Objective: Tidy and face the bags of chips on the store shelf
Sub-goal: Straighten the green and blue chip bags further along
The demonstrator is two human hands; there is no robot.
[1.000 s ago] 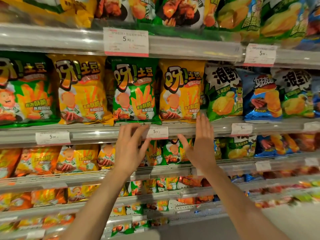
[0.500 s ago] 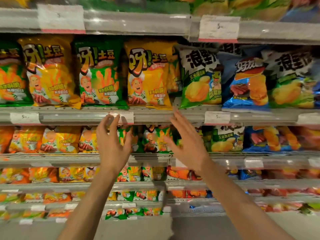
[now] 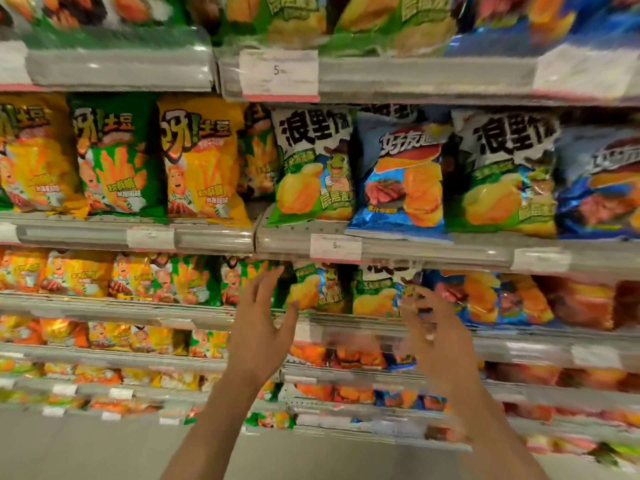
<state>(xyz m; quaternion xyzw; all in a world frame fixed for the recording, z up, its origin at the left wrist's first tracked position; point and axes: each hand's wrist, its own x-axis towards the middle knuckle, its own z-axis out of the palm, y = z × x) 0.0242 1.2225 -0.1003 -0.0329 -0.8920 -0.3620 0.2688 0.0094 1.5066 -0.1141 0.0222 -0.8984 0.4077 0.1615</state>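
Both hands empty — left hand [image 3: 258, 327] w/ fingers spread, right hand [image 3: 438, 336] blurred but loosely open — raised in front of the lower shelf's green bags [image 3: 317, 292]; upper-row bags [image 3: 398, 174] look mostly faced, lower rows prob. still to do.

my left hand [image 3: 258, 336] raised, fingers spread | my right hand [image 3: 438, 336] blurred, empty | both before green chip bags [image 3: 320, 289]
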